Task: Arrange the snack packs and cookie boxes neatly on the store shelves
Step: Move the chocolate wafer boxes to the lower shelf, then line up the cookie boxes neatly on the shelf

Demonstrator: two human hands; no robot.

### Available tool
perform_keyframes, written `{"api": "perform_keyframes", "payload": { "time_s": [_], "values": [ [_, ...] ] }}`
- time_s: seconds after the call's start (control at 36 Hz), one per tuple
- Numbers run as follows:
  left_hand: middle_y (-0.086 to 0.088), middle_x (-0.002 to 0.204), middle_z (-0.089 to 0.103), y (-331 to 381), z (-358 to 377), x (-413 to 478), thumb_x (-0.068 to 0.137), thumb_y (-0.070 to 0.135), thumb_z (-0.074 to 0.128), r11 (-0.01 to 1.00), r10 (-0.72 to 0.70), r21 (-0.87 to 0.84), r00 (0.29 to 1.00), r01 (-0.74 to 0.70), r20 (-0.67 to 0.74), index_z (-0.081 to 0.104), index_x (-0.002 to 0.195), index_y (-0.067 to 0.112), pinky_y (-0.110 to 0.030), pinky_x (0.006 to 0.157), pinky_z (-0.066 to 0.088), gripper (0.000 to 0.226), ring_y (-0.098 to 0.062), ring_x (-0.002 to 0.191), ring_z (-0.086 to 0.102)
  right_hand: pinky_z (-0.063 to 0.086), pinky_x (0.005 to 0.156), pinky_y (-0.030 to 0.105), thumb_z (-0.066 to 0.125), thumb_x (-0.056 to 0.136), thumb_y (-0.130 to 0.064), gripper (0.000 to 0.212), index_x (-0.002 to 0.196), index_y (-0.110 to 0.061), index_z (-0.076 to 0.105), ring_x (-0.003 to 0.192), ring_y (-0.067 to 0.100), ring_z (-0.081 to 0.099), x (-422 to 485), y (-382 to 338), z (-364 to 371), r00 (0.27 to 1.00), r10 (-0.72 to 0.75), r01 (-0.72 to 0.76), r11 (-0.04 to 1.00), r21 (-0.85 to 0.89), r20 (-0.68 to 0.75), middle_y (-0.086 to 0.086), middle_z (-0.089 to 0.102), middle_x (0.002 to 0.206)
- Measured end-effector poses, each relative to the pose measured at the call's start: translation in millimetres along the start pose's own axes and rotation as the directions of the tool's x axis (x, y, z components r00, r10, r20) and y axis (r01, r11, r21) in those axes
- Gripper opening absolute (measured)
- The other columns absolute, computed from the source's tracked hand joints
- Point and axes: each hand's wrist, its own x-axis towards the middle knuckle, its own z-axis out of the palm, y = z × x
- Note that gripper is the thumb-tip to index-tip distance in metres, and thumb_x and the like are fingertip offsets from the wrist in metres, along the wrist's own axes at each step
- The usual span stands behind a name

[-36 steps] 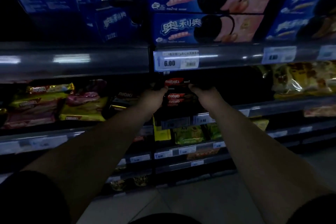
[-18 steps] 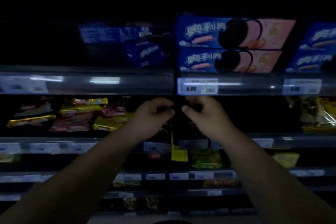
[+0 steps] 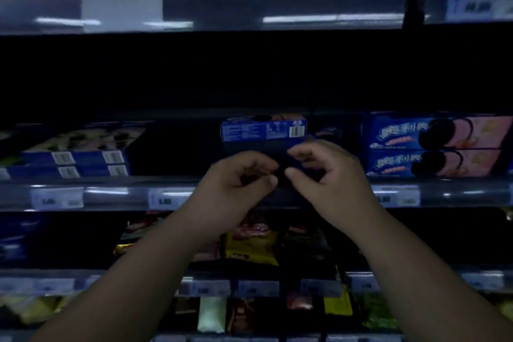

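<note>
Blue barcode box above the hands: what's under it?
Beneath the barcode box lies a darker blue box; shadow, the left hand and the right hand hide its lower part.

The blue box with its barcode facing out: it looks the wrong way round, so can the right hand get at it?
Probably yes. The right hand hovers just below the barcode box, with nothing visible between them. Its fingers are curled, perhaps round something dark, so it may need freeing first.
</note>
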Motion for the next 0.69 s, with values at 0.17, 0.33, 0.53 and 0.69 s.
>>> {"api": "perform_keyframes", "payload": {
  "time_s": [0.17,0.33,0.53,0.69],
  "values": [
    [0.014,0.113,0.062,-16.7,-30.7,31.7,0.089,0.027,0.068,0.967,0.048,0.250,0.998,-0.040,-0.027,0.061,0.108,0.041,-0.010,0.088,0.045,0.024,0.004,0.102,0.058,0.035,0.107,0.035,0.068,0.087,-0.032,0.042,0.128,-0.023,0.060,0.126,0.021,0.044,33.7,-1.1,29.5,0.998,-0.022,-0.006,0.918,-0.396,-0.066,-0.003,0.057,0.129],
    [0.000,0.134,0.051,-44.5,-50.5,72.6,0.089,0.031,0.065,0.835,-0.023,0.551,0.997,-0.020,0.072,0.051,0.137,0.025,-0.033,0.106,0.041,0.050,-0.018,0.121,0.052,0.015,0.116,0.056,0.048,0.090,-0.056,0.074,0.153,-0.030,0.021,0.148,0.035,0.002,40.3,6.7,49.6,0.928,0.371,-0.287,0.673,-0.681,-0.024,0.006,0.016,0.162],
    [-0.002,0.134,0.054,-53.0,-57.3,113.9,0.083,0.043,0.060,0.722,-0.108,0.691,0.981,-0.032,0.158,0.054,0.129,0.030,-0.034,0.103,0.043,0.048,-0.020,0.119,0.052,0.042,0.104,0.039,0.053,0.096,-0.040,0.065,0.153,-0.028,0.023,0.136,0.023,0.034,32.9,-7.5,47.0,0.968,0.248,-0.213,0.865,-0.454,0.020,0.003,0.036,0.152],
    [0.004,0.115,0.064,-46.0,-44.8,115.8,0.097,0.034,0.048,0.892,-0.087,0.451,0.987,0.019,0.132,0.059,0.122,0.033,-0.028,0.085,0.050,0.027,-0.012,0.095,0.061,0.037,0.111,0.040,0.058,0.091,-0.022,0.053,0.142,-0.026,0.043,0.137,0.023,0.034,27.5,9.2,39.7,0.977,0.173,-0.210,0.890,-0.406,-0.126,0.000,0.038,0.150]
  ]
}}
